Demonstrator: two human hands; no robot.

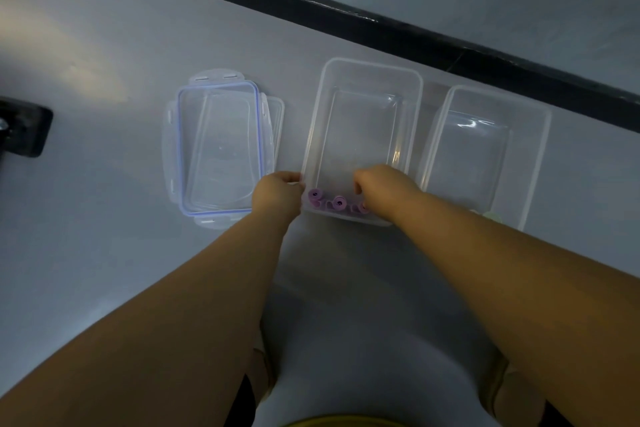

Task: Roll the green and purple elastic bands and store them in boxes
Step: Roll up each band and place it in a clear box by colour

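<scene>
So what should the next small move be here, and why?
Probably lift the right hand out of the middle box: purple rolls already sit at its near end, the left hand grips its corner, and the lids wait at left.

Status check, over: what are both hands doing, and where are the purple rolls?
Left hand grips near corner of middle box. Right hand reaches inside it, at the purple rolls; grasp unclear. Lids lie aside, left.

No legible text, brand, number or sign on boxes (414,107), lids (221,149).
</scene>
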